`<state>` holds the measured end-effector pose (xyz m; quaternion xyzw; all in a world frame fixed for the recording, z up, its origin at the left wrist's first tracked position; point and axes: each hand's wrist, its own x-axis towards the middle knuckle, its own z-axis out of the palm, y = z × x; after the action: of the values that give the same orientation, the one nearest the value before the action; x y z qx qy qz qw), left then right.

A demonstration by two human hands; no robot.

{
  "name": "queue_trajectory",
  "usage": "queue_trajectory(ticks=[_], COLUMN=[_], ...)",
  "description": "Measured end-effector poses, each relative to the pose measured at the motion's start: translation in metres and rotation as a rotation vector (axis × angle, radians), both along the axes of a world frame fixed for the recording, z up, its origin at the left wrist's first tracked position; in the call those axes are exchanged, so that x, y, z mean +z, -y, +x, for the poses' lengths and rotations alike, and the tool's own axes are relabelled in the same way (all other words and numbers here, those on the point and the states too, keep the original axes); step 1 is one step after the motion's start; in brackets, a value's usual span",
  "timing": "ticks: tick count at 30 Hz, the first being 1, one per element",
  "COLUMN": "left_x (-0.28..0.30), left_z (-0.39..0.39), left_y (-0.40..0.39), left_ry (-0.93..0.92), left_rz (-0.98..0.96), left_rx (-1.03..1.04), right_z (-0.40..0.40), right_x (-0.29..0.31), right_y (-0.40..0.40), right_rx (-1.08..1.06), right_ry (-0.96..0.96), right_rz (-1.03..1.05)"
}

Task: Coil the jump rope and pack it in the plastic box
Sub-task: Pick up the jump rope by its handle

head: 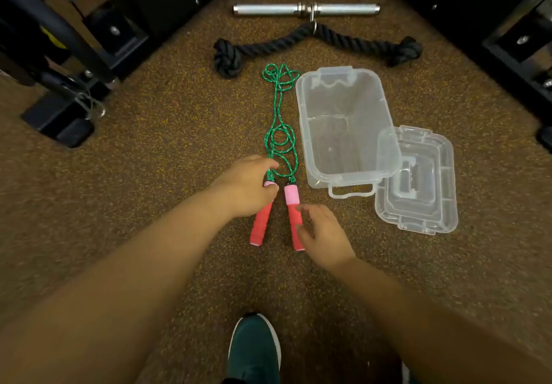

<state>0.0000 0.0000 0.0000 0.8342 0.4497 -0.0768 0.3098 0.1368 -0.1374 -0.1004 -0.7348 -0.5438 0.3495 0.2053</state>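
Observation:
The jump rope lies stretched out on the speckled floor, its green cord point(279, 120) running away from me in loose loops. Its two red handles with pink tops lie side by side near me. My left hand point(246, 186) covers the top of the left handle point(260, 225), thumb and fingers curled round the pink end where the cord joins. My right hand point(324, 234) is beside the right handle point(292, 204), its relaxed fingertips touching the red grip. The clear plastic box point(304, 126) stands open and empty just right of the cord. Its clear lid point(418, 186) leans against the box's near right corner.
A thick black rope attachment point(313, 44) and a metal bar point(306, 9) lie beyond the cord. Black gym machine frames point(68, 91) flank the floor on the left and at the right point(513, 49). My green shoe point(254, 348) is at the bottom centre.

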Motion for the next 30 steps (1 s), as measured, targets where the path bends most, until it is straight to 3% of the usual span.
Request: queue_trajectory(ticks=[9, 17, 24, 30], left_x=[-0.019, -0.022, 0.009, 0.056], left_z=[-0.014, -0.014, -0.005, 0.010], left_y=[-0.001, 0.006, -0.001, 0.008], left_ry=[-0.047, -0.039, -0.044, 0.089], left_rz=[0.001, -0.030, -0.030, -0.123], left_rx=[0.017, -0.013, 0.043, 0.246], right_z=[-0.014, -0.012, 0.021, 0.054], right_x=[-0.046, -0.057, -0.006, 0.093], right_y=[-0.009, -0.019, -0.023, -0.027], right_rx=[-0.255, -0.246, -0.213, -0.014], right_ry=[-0.017, 0.037, -0.068, 0.140], right_rz=[-0.321, -0.545, -0.656, -0.460])
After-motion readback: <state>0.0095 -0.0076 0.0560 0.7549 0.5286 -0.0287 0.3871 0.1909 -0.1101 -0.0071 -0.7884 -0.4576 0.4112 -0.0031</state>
